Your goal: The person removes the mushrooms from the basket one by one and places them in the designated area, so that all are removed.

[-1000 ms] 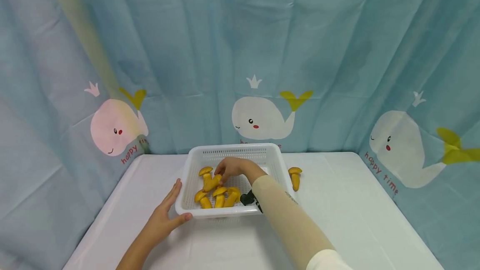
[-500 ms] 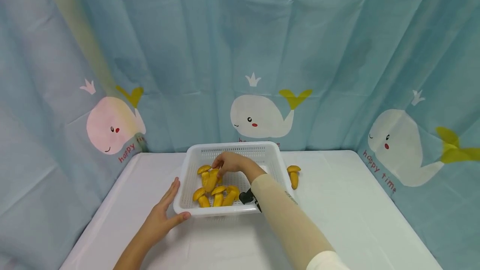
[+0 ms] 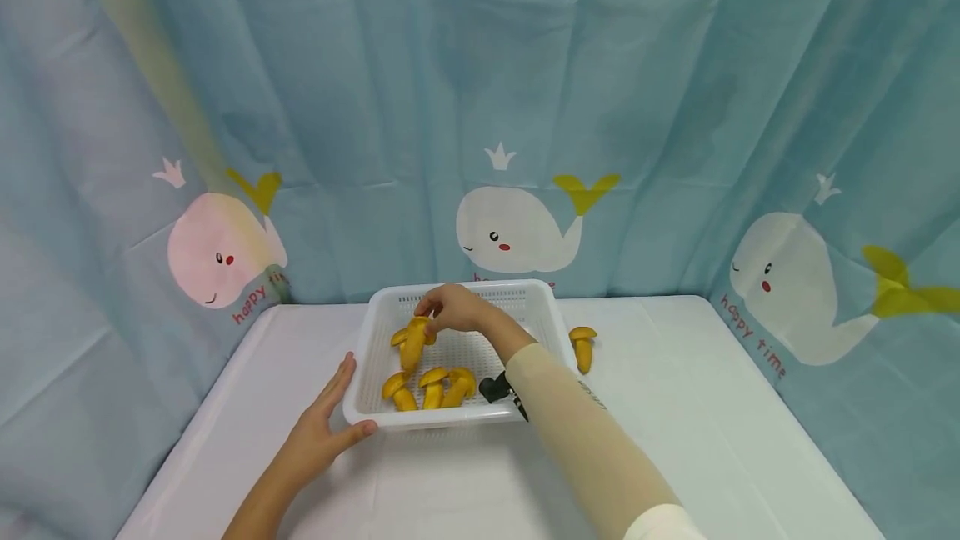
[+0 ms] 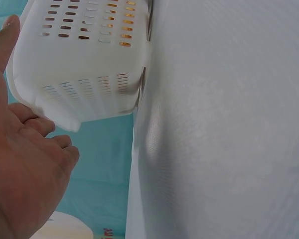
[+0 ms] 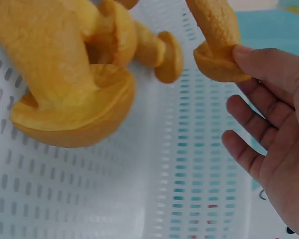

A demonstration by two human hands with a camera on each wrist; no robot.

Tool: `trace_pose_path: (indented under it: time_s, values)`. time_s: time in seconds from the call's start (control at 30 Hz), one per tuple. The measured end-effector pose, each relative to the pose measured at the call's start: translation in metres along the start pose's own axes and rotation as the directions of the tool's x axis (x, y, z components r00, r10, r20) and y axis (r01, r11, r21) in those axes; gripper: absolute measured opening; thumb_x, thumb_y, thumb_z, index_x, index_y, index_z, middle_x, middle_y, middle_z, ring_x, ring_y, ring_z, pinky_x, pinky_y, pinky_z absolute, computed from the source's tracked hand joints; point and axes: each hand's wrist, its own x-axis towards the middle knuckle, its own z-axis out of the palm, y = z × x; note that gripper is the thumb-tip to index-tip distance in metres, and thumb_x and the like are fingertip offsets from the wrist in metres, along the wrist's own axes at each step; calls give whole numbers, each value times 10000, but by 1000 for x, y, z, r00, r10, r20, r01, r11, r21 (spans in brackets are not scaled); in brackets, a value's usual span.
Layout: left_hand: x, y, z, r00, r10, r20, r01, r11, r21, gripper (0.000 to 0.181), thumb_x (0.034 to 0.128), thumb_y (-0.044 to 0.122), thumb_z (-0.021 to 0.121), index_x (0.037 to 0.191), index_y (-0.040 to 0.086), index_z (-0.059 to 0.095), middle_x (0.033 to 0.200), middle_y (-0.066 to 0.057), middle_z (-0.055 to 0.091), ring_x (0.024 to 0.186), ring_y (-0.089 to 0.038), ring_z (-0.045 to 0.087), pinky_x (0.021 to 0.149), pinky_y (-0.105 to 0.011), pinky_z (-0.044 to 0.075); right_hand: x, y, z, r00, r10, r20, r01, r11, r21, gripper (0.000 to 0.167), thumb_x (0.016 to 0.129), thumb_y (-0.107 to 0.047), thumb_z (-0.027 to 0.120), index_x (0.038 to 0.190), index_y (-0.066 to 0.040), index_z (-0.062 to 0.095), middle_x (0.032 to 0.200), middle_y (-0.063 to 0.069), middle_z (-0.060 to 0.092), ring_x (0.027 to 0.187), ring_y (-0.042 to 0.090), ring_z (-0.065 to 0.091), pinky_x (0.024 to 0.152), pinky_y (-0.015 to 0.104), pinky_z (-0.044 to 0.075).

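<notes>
The right hand (image 3: 459, 311) pinches a yellow mushroom (image 3: 415, 347) by its cap, over the left part of a white basket (image 3: 465, 418) on the worktop (image 3: 720, 440); the left hand (image 3: 311, 440), spread and gripping nothing, touches the basket's near left corner. Three more mushrooms (image 3: 432, 391) lie along the near side. Pinched only by the cap, the mushroom could slip free, and a nudge from the right forearm (image 3: 585, 436) could shift the loosely steadied basket

There are six yellow, thick-stemmed, round-capped mushrooms (image 3: 432, 388), one white, rectangular, perforated plastic basket (image 3: 450, 417), one white counter (image 3: 667, 373), three pale, rounded, printed whales (image 3: 521, 232) and three small, white, pointed crowns (image 3: 500, 161).
</notes>
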Motion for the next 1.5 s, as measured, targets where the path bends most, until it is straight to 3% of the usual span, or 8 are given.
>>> trace_pose_path:
  time_s: [0.27,0.47,0.7,0.9,1.13,1.33,1.5]
  values:
    - [2,-1,0,1000,16,-3,-16,1000,5,1072,854,441,816,1657,282,123,1720,15,62,1546,-469,169,1116,-763,252,-18,-21,-19,1000,-8,-17,7,998,-57,253,914,-174,783,1161,-205,745,1099,-99,699,1040,147,589,843,235,561]
    - [1,-1,0,1000,3,2,-3,1000,5,1084,849,447,820,1656,282,116,1722,8,65,1547,-466,169,1117,-763,251,-32,-33,-28,997,-63,-38,59,993,-101,261,913,-195,787,1169,-220,741,1127,-116,698,1175,261,603,866,243,542]
    - [1,-3,-2,1000,6,2,-6,1000,18,1095,843,463,819,1658,287,109,1724,-40,82,1543,-478,173,1107,-777,250,-54,-46,-36,990,-110,-85,98,987,-128,262,927,-197,771,1187,-215,739,1147,-125,700,1161,223,607,951,302,546]
    - [2,-2,-2,1000,1,0,-1,999,32,1100,840,484,815,1657,297,102,1722,5,66,1541,-477,176,1102,-776,255,-75,-43,-40,981,-143,-134,126,984,-127,261,935,-183,763,1194,-174,733,1160,-79,706,1172,254,624,1026,404,543]
    - [2,-3,1,1000,13,-13,-13,1000,20,1093,838,462,826,1656,288,122,1721,-4,79,1545,-470,172,1112,-770,252,-99,-41,-49,963,-178,-201,154,979,-132,270,921,-162,773,1189,-161,735,1171,-58,703,1121,249,624,978,397,556]
    - [2,-2,2,1000,-9,-15,10,1000,26,1106,823,508,823,1654,307,122,1718,31,72,1550,-458,174,1105,-774,253,-119,-37,-52,947,-196,-256,163,976,-147,263,913,-168,783,1172,-192,742,1161,-92,691,1103,204,616,976,381,546]
    - [2,0,0,1000,-6,-14,6,1000,24,1101,831,489,823,1657,281,125,1719,5,76,1543,-473,177,1109,-770,248,-135,-31,-51,942,-176,-285,152,983,-105,266,913,-163,781,1170,-214,737,1165,-102,677,1125,233,611,1009,419,527]
